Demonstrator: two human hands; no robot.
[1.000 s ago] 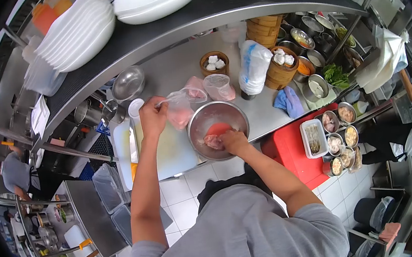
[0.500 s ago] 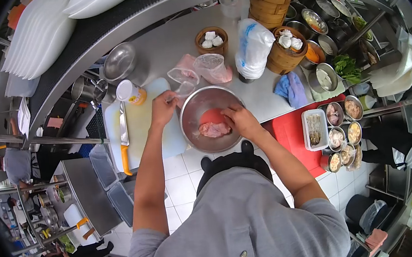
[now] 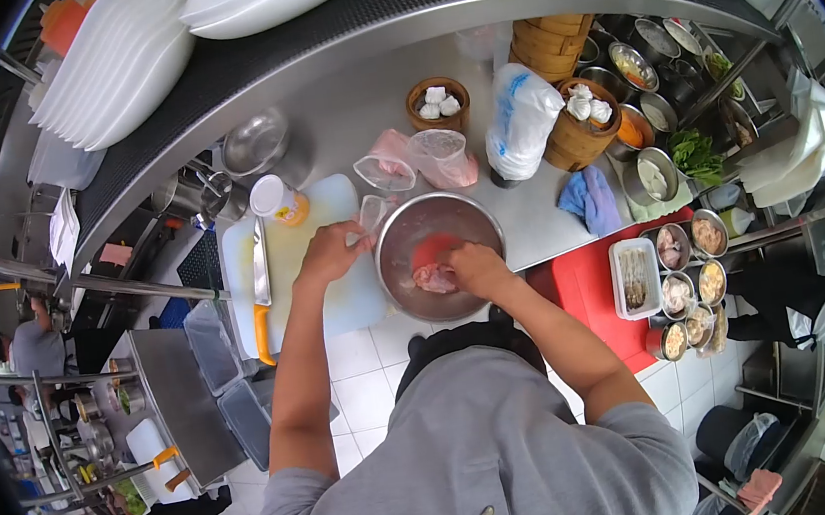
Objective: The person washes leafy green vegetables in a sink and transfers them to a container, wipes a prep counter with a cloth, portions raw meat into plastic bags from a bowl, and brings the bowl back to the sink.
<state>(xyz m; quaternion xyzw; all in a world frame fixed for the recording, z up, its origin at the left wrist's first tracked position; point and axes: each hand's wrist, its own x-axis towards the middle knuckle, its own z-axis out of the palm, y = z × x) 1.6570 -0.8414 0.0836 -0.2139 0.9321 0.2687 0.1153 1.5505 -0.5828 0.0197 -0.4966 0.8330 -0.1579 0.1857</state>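
My left hand [image 3: 330, 254], fingers pinched, holds the edge of a clear plastic bag [image 3: 372, 215] at the left rim of a steel mixing bowl [image 3: 397, 242]. Inside that bowl lies a piece of raw pink meat [image 3: 431, 280] beside reddish liquid. My right hand [image 3: 477, 271] reaches over the bowl's right side, its fingers closed on the right end of the meat; the fingertips are partly hidden. Just beyond the bowl, two more clear bags with pink contents, a left bag [image 3: 388, 159] and a right bag [image 3: 444, 160], rest on the steel counter [image 3: 346, 99].
A knife [image 3: 261, 293] and a lidded tub [image 3: 278, 200] sit on the cutting board [image 3: 337, 301] at left. Bamboo steamers [image 3: 576, 143] and a wrapped white bag roll [image 3: 523, 120] stand behind. Food tins [image 3: 676, 295] line the right. A plate shelf [image 3: 330, 47] overhangs the counter.
My right hand has moved left and closed over the meat. The clear bag in my left hand now stands apart from the other bags, by the bowl rim. The view has shifted slightly.
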